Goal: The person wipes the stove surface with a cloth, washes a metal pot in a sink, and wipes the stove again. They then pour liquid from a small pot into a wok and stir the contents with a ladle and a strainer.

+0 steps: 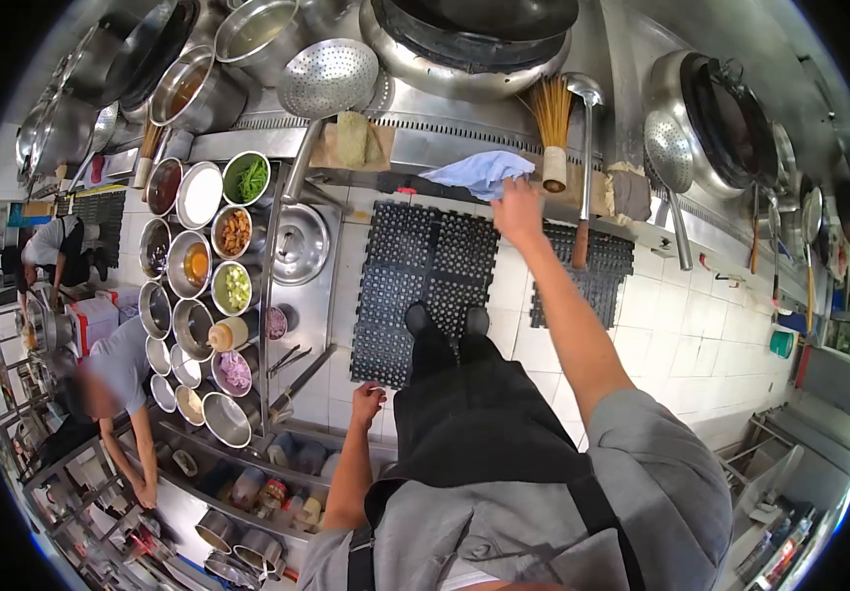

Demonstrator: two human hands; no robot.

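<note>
Your right hand (pixel 519 212) grasps one blue cloth (pixel 474 169) in its fingers at the stove (pixel 425 146) edge; your left hand (pixel 367 399) hangs slack, empty, beside two black mats (pixel 415 286).

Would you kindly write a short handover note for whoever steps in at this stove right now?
Right hand: closed on the crumpled light blue cloth, at the front ledge of the steel wok range.
Left hand: empty, hanging low beside the steel rack of round condiment bowls.
Nearby: bamboo whisk brush and steel ladle just right of the cloth, perforated steel skimmer to its left.
Done: cloth in hand at the ledge. Left: which stretches are already wiped does not show.
</note>
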